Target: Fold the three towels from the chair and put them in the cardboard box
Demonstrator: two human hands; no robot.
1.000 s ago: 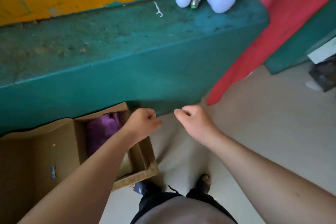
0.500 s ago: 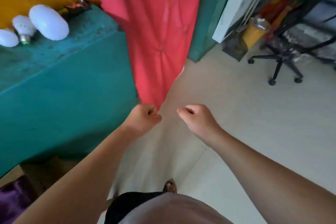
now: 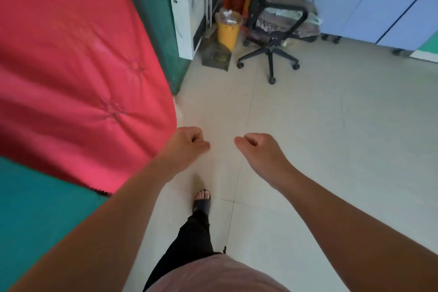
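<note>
A black office chair (image 3: 270,52) stands across the tiled floor at the upper middle. Towels (image 3: 282,22) lie heaped on its seat, brownish-grey with a pale one on top. My left hand (image 3: 187,142) and my right hand (image 3: 258,147) are both held out in front of me at mid-frame. Their fingers are curled into fists and hold nothing. Both hands are far short of the chair. The cardboard box is out of view.
A red cloth (image 3: 71,66) hangs over the teal ledge (image 3: 35,208) on my left. A white appliance (image 3: 184,14) and a yellow bin (image 3: 227,28) stand beside the chair. Blue cabinets (image 3: 379,0) line the far right. My sandalled foot (image 3: 201,201) is on pale floor tiles.
My view has swung right, away from the cardboard box and the teal ledge with bulbs, onto the chair. Both fists have kept their pose in front of me.
</note>
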